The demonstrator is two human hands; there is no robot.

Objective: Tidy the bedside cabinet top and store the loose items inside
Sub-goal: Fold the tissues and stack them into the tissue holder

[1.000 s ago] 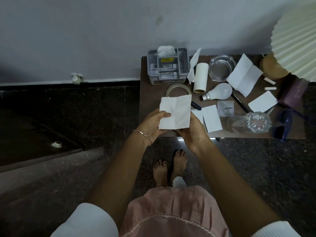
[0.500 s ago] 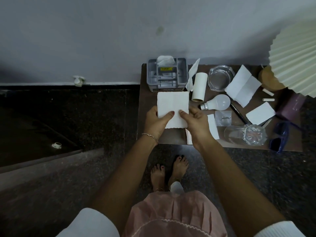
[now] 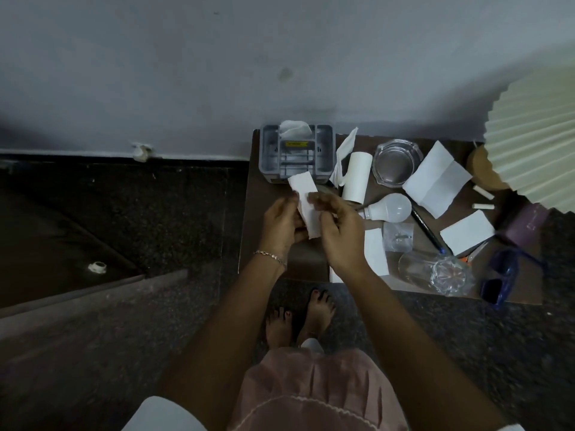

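A white tissue (image 3: pixel 306 200), now folded into a narrow strip, stands between my hands above the left part of the brown cabinet top (image 3: pixel 267 197). My left hand (image 3: pixel 281 225) grips its lower left edge. My right hand (image 3: pixel 336 231) pinches its right edge with thumb and fingers. Just behind the tissue sits a grey tissue holder (image 3: pixel 297 157) with a tissue sticking out. Loose on the top lie a white paper roll (image 3: pixel 356 177), a light bulb (image 3: pixel 390 208), a glass ashtray (image 3: pixel 396 163), white paper sheets (image 3: pixel 437 180), a pen (image 3: pixel 427 228), a clear glass (image 3: pixel 435 270) on its side and blue sunglasses (image 3: pixel 501 276).
A pleated cream lampshade (image 3: pixel 535 141) overhangs the cabinet's right end, with a purple object (image 3: pixel 525 227) below it. The grey wall runs right behind the cabinet. Dark stone floor lies to the left and in front, where my bare feet (image 3: pixel 298 318) stand.
The flat square tissue has been folded in half into a narrow strip. Both hands have lifted it slightly toward the grey holder, and the right hand has come round its right edge.
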